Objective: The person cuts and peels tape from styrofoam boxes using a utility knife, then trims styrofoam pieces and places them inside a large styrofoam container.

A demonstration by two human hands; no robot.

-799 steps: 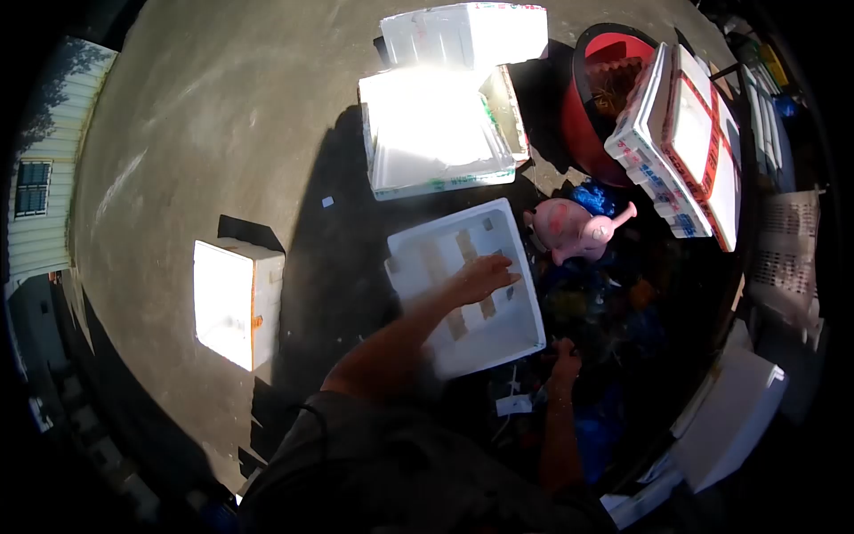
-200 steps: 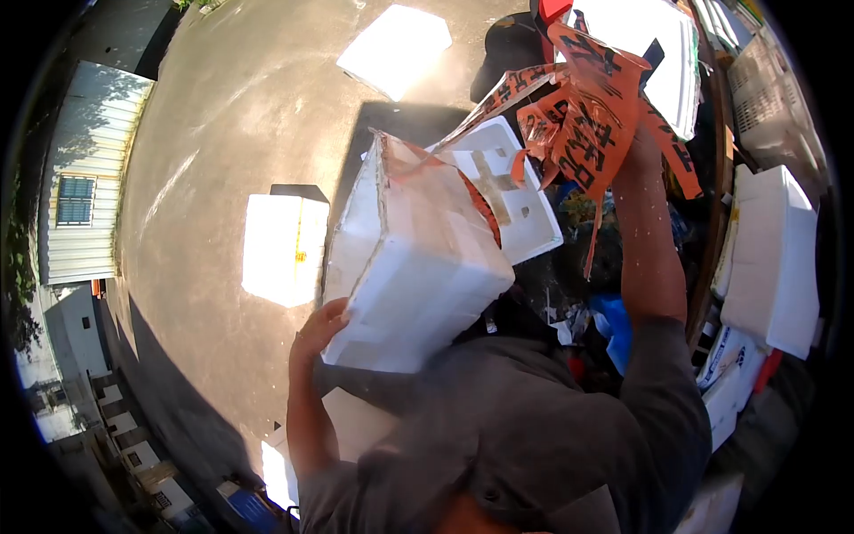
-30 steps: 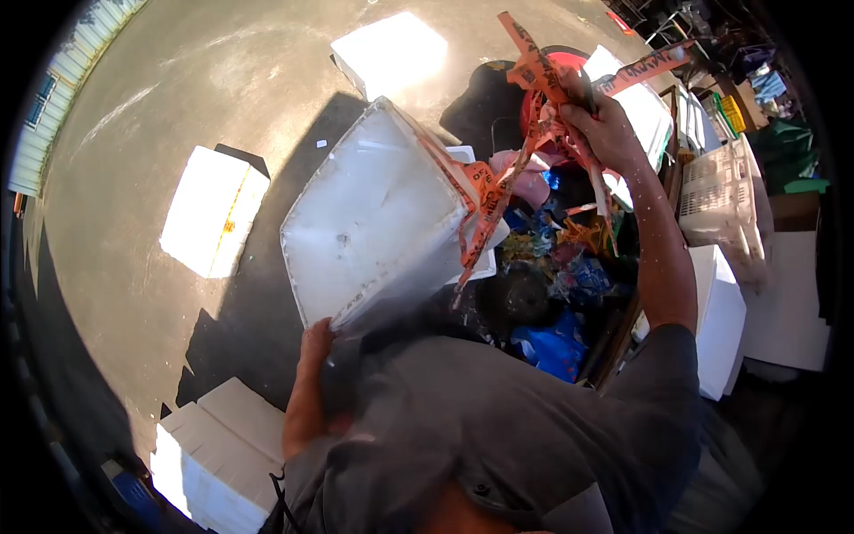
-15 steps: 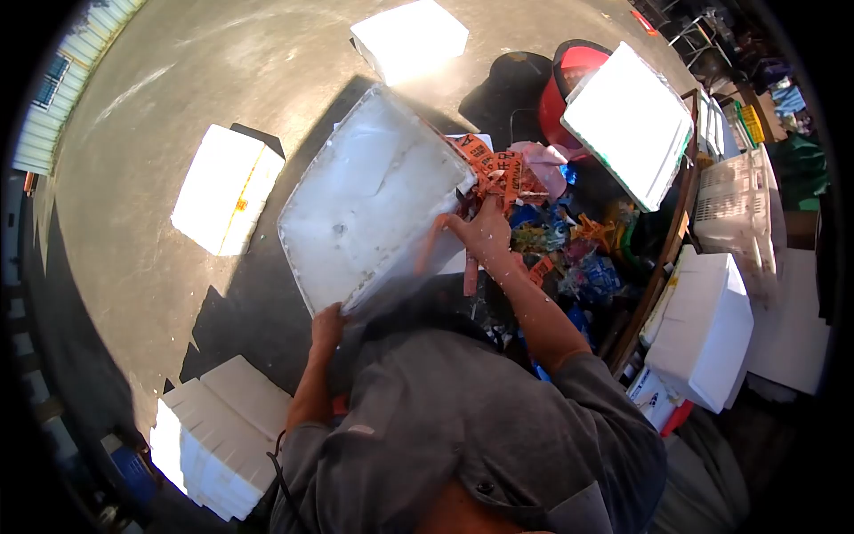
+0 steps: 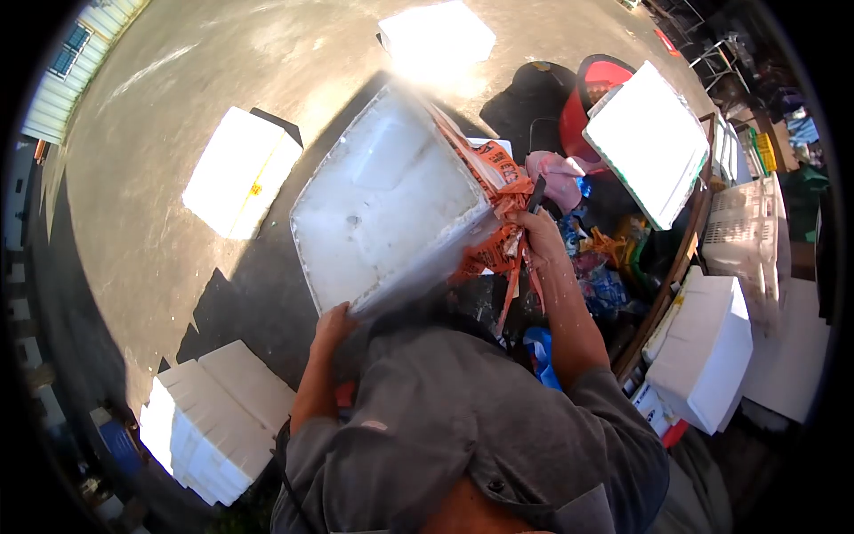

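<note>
A large white foam box (image 5: pixel 382 187) is tilted in front of me, its dirty flat face toward the camera. My left hand (image 5: pixel 335 326) is closed on its lower corner. Orange tape with black print (image 5: pixel 500 169) runs along the right side of the box and hangs off in crumpled strips. My right hand (image 5: pixel 541 237) is closed on the bunched tape beside the box. A thin dark object (image 5: pixel 536 193) sticks up from that hand; its kind cannot be made out.
Coloured plastic scraps (image 5: pixel 600 285) lie at right beside a wooden edge (image 5: pixel 676 276). Behind them stand a red tub (image 5: pixel 574 125) and a white foam lid (image 5: pixel 649 147). Other foam boxes stand at left (image 5: pixel 242 173), lower left (image 5: pixel 218 418), at the back (image 5: pixel 436 36) and right (image 5: pixel 703 347).
My right hand has moved right, and the tape now stretches out along the box's side, with strips hanging down. The box has turned slightly; my left hand stays on its corner.
</note>
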